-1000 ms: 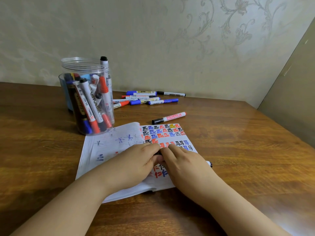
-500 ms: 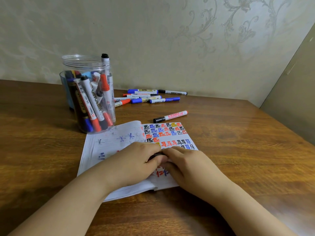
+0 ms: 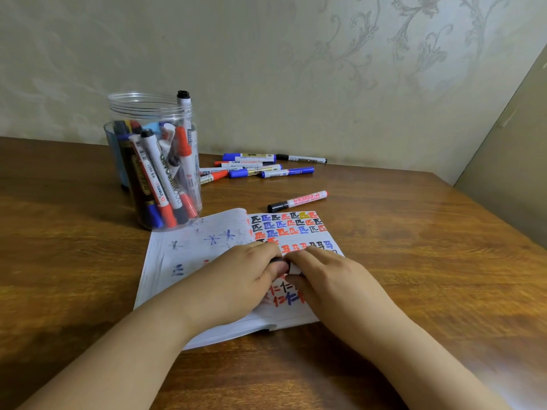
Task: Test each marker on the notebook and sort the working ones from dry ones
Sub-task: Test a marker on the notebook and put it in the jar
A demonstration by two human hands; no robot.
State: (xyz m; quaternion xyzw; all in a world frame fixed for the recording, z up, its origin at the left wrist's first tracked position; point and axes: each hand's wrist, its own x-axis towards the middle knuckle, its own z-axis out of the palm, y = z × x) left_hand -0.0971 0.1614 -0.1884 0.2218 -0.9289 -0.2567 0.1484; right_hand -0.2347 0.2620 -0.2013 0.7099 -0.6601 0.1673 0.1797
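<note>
— While both hands sit together over the page, what's the biggest thing you can see from where you stand?

— That brown wooden worktop (image 3: 414, 261), running out on every side of the hands. On it, beyond the left hand and off to its left, stands a clear plastic jar (image 3: 154, 161) packed with upright markers, with a blue cup (image 3: 114, 155) tucked behind it.

— And the notebook?

— The notebook (image 3: 189, 255) lies open right under both hands. Its right page is crowded with red, blue and black test marks; the left page carries a few faint blue ones.

— What are the hands doing?

— The left hand (image 3: 236, 282) and the right hand (image 3: 334, 279) meet at the middle of the book, fingers curled. Each grip is clenched on the same marker (image 3: 284, 265): the left hand's fingers pinch its dark end, the right hand's fingers hold the white barrel. Most of it is hidden, so I cannot tell whether the cap is on or coming off.

— Any other pens?

— Beyond the hands, just past the top edge of the notebook, a single black-capped marker (image 3: 297, 201) lies alone. Farther off, near the wall, a loose group of markers (image 3: 260, 167) lies flat to the right of the jar.
</note>
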